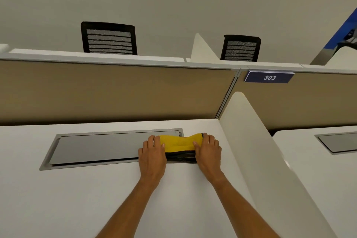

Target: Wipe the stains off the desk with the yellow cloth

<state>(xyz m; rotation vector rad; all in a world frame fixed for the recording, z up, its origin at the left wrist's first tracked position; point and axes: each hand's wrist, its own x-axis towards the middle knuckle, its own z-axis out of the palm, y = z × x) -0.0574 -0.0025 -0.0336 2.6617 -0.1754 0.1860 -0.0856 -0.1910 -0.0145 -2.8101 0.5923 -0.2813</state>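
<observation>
Hands, left hand (152,152) & right hand (207,151), grip yellow cloth (178,142) on desk (77,199).

Even, soft, bright light — faint shadows under the hands (152,152) — with wide-angle bending at the edges.

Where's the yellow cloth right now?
In the head view the yellow cloth lies bunched on the white desk, right of centre, over the right end of the grey cable flap, held between the left hand and right hand.
</observation>
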